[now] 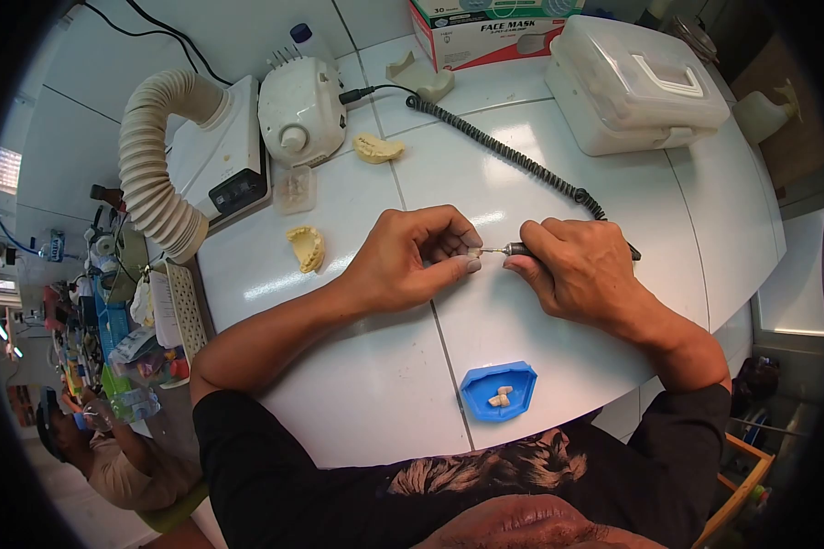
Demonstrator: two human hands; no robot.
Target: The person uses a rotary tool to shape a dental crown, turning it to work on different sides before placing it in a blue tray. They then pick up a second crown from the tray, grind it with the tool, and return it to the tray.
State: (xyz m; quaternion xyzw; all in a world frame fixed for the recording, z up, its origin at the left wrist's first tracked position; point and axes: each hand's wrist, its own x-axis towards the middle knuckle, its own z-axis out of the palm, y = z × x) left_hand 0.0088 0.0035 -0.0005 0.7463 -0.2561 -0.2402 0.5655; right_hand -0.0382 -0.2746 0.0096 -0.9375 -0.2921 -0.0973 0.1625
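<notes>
The person's left hand [417,252] pinches a small tooth-coloured piece [474,252] (its exact shape is too small to make out) between thumb and fingers, at the tip of a rotary handpiece [519,249] clasped in the right hand [581,270]. Nearer the body, a blue tray [478,388] holds similar pieces [500,397]. Farther out, a coiled cord [504,149] leads from a white control unit [302,114], near two dental casts [309,249] [377,148].
</notes>
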